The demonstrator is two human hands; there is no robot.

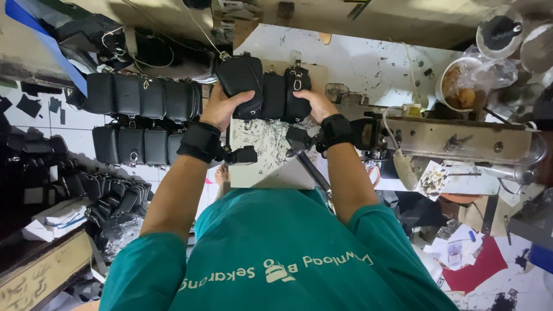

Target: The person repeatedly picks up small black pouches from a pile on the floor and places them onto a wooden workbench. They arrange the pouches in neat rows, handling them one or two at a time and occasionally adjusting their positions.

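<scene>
Head view: the left hand [222,106] grips a black pouch [241,80], its fingers wrapped around it; the right hand [315,103] presses curled fingers on a row of black pouches [286,95] standing on the paint-flecked desk [345,57]; more finished pouches [144,98] line up just left.
</scene>
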